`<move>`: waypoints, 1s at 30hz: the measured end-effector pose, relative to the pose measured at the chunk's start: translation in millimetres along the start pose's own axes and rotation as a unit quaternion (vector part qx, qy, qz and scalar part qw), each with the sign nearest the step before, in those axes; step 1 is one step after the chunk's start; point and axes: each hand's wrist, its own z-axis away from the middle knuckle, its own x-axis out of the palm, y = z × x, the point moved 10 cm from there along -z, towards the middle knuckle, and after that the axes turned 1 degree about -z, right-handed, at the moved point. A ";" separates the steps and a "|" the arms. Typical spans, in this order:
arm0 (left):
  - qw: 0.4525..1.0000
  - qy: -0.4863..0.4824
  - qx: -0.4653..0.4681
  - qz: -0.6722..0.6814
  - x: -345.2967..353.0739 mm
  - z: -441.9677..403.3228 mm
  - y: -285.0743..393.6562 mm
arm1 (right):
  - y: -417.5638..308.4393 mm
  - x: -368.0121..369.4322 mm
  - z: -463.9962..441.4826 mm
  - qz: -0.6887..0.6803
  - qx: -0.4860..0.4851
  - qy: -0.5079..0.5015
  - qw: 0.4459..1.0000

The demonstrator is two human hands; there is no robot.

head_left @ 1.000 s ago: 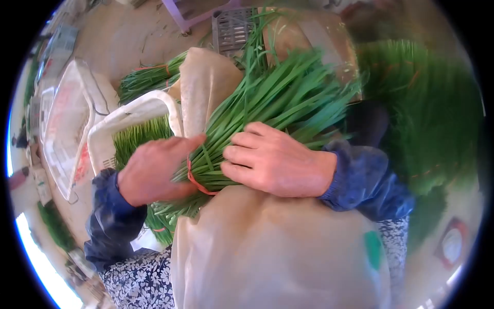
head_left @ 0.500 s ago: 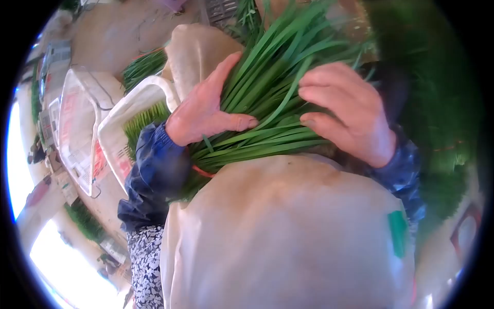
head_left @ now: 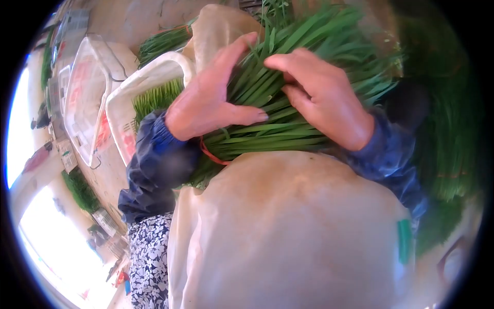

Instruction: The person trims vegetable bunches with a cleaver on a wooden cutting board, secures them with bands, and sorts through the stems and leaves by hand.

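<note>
A thick bunch of garlic chives (head_left: 278,121), long flat green leaves, lies across my lap on a pale, stained apron (head_left: 293,221). A red band (head_left: 212,152) circles it near its lower left end. My left hand (head_left: 208,95) spans the bunch, its thumb along the near side and its fingers toward the far side, holding it. Over the leaves to the right is my right hand (head_left: 324,92), with index finger stretched out and thumb apart from it. Its other fingers are partly hidden, and I see no leaf clearly held between them.
To the left stands a white-rimmed basket (head_left: 116,116) with upright cut greens (head_left: 154,100) inside. Another white-framed container (head_left: 85,49) is beyond it. A tied green bundle (head_left: 162,45) lies behind. More bundled greens (head_left: 450,154) are at the right, blurred.
My right hand has moved left and up over the leaves, closer to my left hand. My left hand stays on the bunch. The view has shifted slightly.
</note>
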 end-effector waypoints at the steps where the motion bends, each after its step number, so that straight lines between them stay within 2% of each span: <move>1: 0.998 -0.004 -0.008 -0.054 -6.0 3.6 4.2 | -5.7 -5.3 0.2 0.065 -0.017 0.039 0.997; 2: 0.994 -0.009 -0.018 -0.107 -11.7 8.8 6.6 | -12.7 -11.3 0.2 0.128 -0.032 0.078 0.988; 3: 0.994 0.013 -0.013 -0.106 -20.7 15.4 8.0 | -14.3 -11.6 -2.2 0.125 -0.035 0.073 0.989; 5: 0.993 0.044 -0.042 -0.103 -38.5 29.3 -0.7 | -42.0 -8.5 -1.9 0.210 -0.169 0.068 0.961; 6: 0.990 0.068 -0.066 -0.100 -47.6 36.2 -6.5 | -42.5 -7.2 -2.6 0.206 -0.175 0.064 0.961; 8: 0.987 0.119 -0.038 -0.097 -59.9 47.3 -5.0 | -40.0 2.5 -4.2 0.192 -0.181 0.011 0.965; 10: 0.994 0.075 -0.014 -0.082 -55.2 55.2 -10.4 | -34.2 8.5 -7.1 0.175 -0.187 -0.017 0.967; 12: 0.993 0.101 -0.003 -0.053 -51.7 57.7 -6.6 | -32.0 13.8 -10.2 0.160 -0.188 -0.046 0.968; 14: 0.997 0.051 -0.009 -0.057 -38.9 58.4 -6.2 | -33.3 16.6 -13.6 0.155 -0.199 -0.056 0.966; 16: 0.995 0.073 -0.008 -0.063 -38.2 58.9 0.5 | -36.9 18.8 -15.0 0.160 -0.203 -0.065 0.964; 18: 0.995 0.035 0.018 -0.096 -28.9 57.7 8.2 | -38.4 21.4 -18.3 0.166 -0.203 -0.071 0.963; 21: 0.994 0.034 0.014 -0.107 -26.6 55.9 9.3 | -62.9 15.5 -19.8 0.187 -0.289 0.000 0.939; 25: 0.993 0.058 0.006 -0.099 -27.8 49.1 8.7 | -70.1 14.1 -37.3 0.121 -0.231 -0.062 0.963; 28: 0.994 0.060 0.034 -0.082 -29.1 42.8 11.0 | -66.4 18.2 -47.3 0.056 -0.178 -0.100 0.977; 30: 0.999 0.032 0.031 0.003 -27.5 41.4 4.9 | -62.3 20.4 -49.3 0.017 -0.151 -0.113 0.982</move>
